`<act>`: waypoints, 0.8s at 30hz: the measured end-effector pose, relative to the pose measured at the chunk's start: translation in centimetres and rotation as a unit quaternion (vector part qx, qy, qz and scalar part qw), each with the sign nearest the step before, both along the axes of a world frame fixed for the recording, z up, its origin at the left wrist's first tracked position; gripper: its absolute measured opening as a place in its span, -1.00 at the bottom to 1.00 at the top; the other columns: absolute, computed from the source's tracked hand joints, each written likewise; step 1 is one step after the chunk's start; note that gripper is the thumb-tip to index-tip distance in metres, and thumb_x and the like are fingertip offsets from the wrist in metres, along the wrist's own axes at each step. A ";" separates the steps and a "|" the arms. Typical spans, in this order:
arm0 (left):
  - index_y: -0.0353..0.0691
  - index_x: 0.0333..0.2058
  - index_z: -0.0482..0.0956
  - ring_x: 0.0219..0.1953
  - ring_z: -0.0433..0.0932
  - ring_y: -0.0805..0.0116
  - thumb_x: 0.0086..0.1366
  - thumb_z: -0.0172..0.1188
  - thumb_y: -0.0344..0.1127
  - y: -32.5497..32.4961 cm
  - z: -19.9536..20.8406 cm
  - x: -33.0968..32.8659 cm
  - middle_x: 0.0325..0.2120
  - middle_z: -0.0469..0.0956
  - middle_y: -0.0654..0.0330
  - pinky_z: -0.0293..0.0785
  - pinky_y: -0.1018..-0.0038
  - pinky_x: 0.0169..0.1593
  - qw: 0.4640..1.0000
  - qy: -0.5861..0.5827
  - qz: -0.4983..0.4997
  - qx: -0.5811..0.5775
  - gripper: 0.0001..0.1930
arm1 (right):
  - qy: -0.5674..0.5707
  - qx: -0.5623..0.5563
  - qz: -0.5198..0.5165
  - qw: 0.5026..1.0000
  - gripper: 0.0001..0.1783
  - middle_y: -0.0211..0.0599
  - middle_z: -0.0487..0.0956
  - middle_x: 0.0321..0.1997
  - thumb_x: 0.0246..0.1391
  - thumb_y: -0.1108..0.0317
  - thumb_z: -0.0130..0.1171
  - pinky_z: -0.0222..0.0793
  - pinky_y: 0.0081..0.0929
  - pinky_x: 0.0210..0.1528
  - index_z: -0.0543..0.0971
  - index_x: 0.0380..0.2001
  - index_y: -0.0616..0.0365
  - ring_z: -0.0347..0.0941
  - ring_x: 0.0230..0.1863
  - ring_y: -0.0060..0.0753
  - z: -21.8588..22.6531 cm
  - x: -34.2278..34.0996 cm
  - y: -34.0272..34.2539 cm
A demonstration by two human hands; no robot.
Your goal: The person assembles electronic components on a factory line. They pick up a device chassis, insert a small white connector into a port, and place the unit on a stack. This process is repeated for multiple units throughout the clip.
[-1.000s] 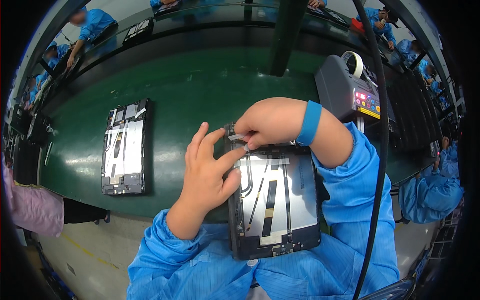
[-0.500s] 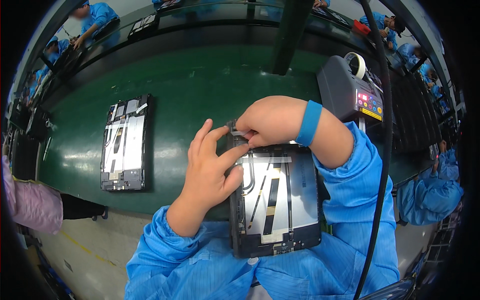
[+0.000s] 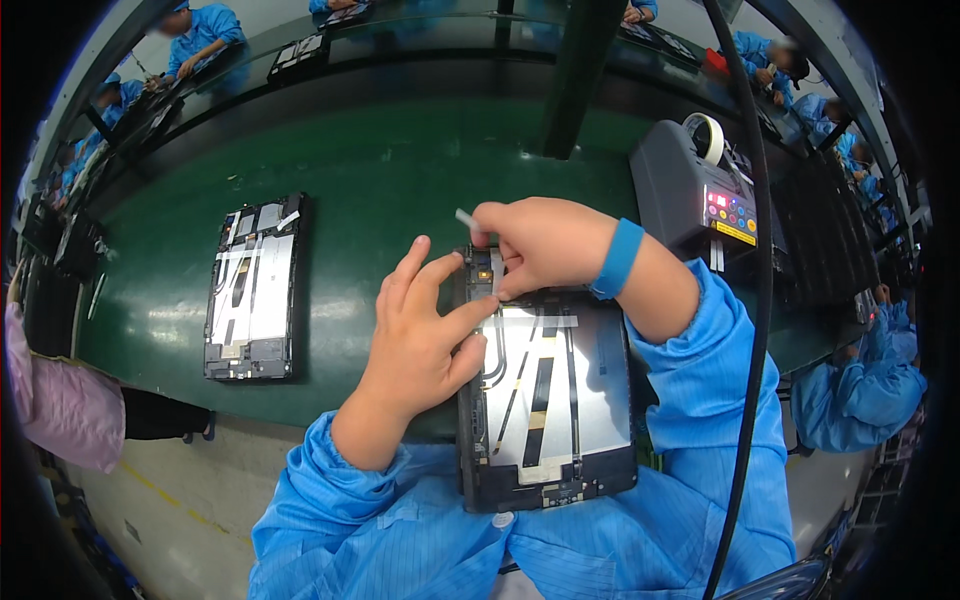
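Note:
An opened tablet (image 3: 600, 400) with silver plates, black ribbon cables and a dark frame lies in front of me, its near end at my lap. My left hand (image 3: 415, 340) has its fingers spread, with the fingertips resting at the tablet's far left corner. Bent over that same corner, my right hand (image 3: 550, 240) pinches a short whitish strip of tape (image 3: 466, 218), whose end sticks out past the fingers. A small gold-coloured part (image 3: 485, 273) shows in the corner between my hands. Across the silver plate runs another pale tape strip (image 3: 535, 322).
A second opened tablet (image 3: 255, 290) lies on the green table (image 3: 400, 190) to the left. At the right stands a grey tape dispenser (image 3: 680, 180) with a tape roll (image 3: 706, 137) on top. A black cable (image 3: 757, 300) hangs down at the right. Co-workers in blue sit around.
My right hand has lifted slightly off the tablet's corner, and the tape end now points up and away from it. The gold part has come into sight. My left hand stays in place.

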State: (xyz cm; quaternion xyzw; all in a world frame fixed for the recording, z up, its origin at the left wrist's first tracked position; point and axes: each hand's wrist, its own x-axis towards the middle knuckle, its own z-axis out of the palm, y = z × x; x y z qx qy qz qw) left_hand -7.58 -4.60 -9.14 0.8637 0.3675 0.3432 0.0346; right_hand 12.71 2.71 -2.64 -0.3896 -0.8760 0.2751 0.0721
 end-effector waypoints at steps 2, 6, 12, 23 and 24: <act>0.01 -0.21 0.62 0.25 0.09 -0.18 -0.08 0.19 -0.31 0.0 -0.1 0.1 0.05 0.32 0.03 0.12 -0.01 0.16 1.000 0.000 0.004 -0.020 -0.64 | 0.059 -0.025 -0.039 0.997 -0.69 -0.31 0.51 -0.61 -0.19 0.33 0.32 0.33 -0.46 -0.50 0.50 -0.35 0.20 0.47 -0.57 -0.40 -0.1 0.6 -0.6; 0.02 -0.21 0.61 0.26 0.08 -0.19 -0.05 0.17 -0.32 0.0 -0.1 0.3 0.04 0.31 0.03 0.10 -0.02 0.19 0.999 -0.004 -0.001 -0.033 -0.66 | 0.088 -0.050 -0.096 0.990 -0.80 -0.27 0.53 -0.60 -0.09 0.31 0.27 0.33 -0.49 -0.48 0.57 -0.43 0.22 0.45 -0.57 -0.41 -1.1 1.4 -1.2; -0.04 -0.23 0.62 0.23 0.11 -0.28 -0.09 0.12 -0.38 -0.2 -0.1 0.3 0.02 0.33 -0.01 0.10 -0.02 0.20 0.999 -0.016 -0.003 -0.046 -0.64 | 0.048 -0.002 -0.138 0.989 -0.76 -0.18 0.53 -0.60 -0.04 0.23 0.20 0.34 -0.39 -0.48 0.59 -0.49 0.21 0.45 -0.58 -0.26 -1.5 0.4 -1.5; -0.03 -0.19 0.59 0.24 0.09 -0.25 -0.03 0.11 -0.37 -0.5 0.2 0.6 0.01 0.33 0.01 0.10 -0.03 0.19 0.999 0.001 0.008 -0.033 -0.65 | 0.055 -0.063 -0.212 0.974 -0.69 -0.23 0.49 -0.63 -0.23 0.27 0.34 0.36 -0.47 -0.51 0.43 -0.53 0.20 0.46 -0.63 -0.36 -0.7 0.1 -1.7; -0.05 -0.18 0.59 0.23 0.10 -0.28 -0.03 0.10 -0.39 -0.6 0.3 0.6 0.01 0.33 -0.01 0.11 -0.02 0.19 0.999 0.005 0.008 -0.033 -0.64 | 0.082 -0.089 -0.209 0.970 -0.68 -0.25 0.49 -0.64 -0.24 0.29 0.35 0.36 -0.49 -0.52 0.41 -0.53 0.19 0.46 -0.63 -0.39 -0.8 0.3 -1.6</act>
